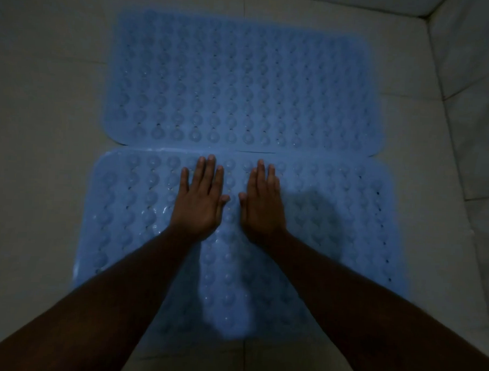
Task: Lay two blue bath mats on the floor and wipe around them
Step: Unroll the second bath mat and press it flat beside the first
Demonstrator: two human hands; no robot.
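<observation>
Left hand and right hand lie flat, fingers straight and together, palms down on the near mat, grasping nothing; the likely purpose is to press it onto the tiled floor. Just beyond the fingertips lies the far mat, its edge touching the near one. No wiping cloth is visible.

Dim tiled bathroom.
Pale floor tiles, grout lines, tiled wall rising right; blue studded far mat, near mat touching.
</observation>
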